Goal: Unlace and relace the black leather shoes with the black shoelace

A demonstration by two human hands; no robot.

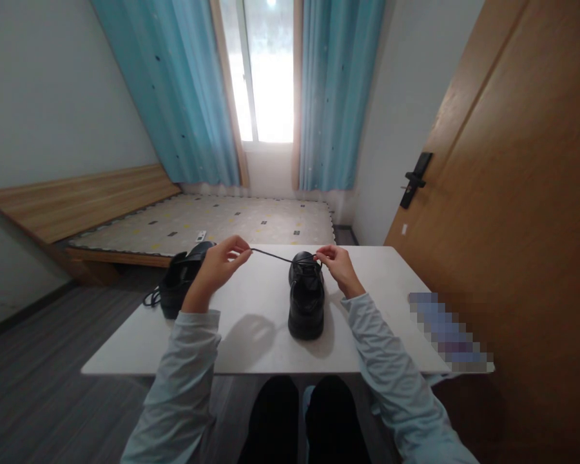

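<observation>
A black shoe stands upright in the middle of the white table, heel toward me. My left hand is raised to its left and pinches a black shoelace, which runs taut from the fingers to the shoe's top. My right hand rests at the shoe's upper right, fingers closed on the lace end by the eyelets. A second black shoe lies at the table's left edge, partly hidden behind my left hand, its laces hanging loose.
A blurred patch covers something at the table's right edge. A wooden door stands close on the right. Behind the table are a low bed with a patterned mattress, blue curtains and a bright window.
</observation>
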